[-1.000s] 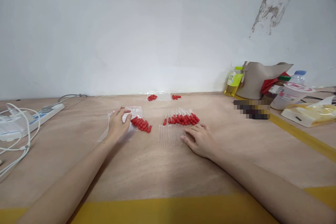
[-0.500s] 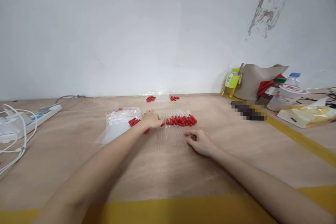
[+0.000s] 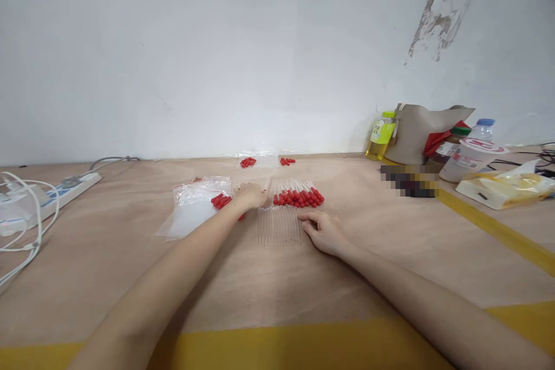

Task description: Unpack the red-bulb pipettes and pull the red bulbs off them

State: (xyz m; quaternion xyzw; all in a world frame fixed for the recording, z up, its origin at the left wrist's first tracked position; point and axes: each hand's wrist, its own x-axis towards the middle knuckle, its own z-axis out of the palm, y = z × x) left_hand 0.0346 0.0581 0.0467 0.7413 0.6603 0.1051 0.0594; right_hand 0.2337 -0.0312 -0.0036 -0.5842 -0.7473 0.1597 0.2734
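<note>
Droppers with red rubber bulbs lie side by side, their pale tubes pointing at the wall. My left hand is closed at the left end of this row, its fingertips pinching a red-bulbed dropper that they partly cover. Nearer to me is a row of bare clear glass tubes. At its right edge my right hand rests on the table, index finger stretched out against the outermost tube, thumb below, other fingers curled. Loose red bulbs lie on a clear zip bag left of my left hand.
More red bulbs lie by clear plastic near the wall. A power strip with white cables is at left. At right stand a yellow drink bottle, a grey bag, a cup and a tissue pack.
My right hand has moved slightly left, and the right edge of the glass tubes has shifted left with it. The left hand has hardly moved; the red bulb at its fingertips has changed place.
</note>
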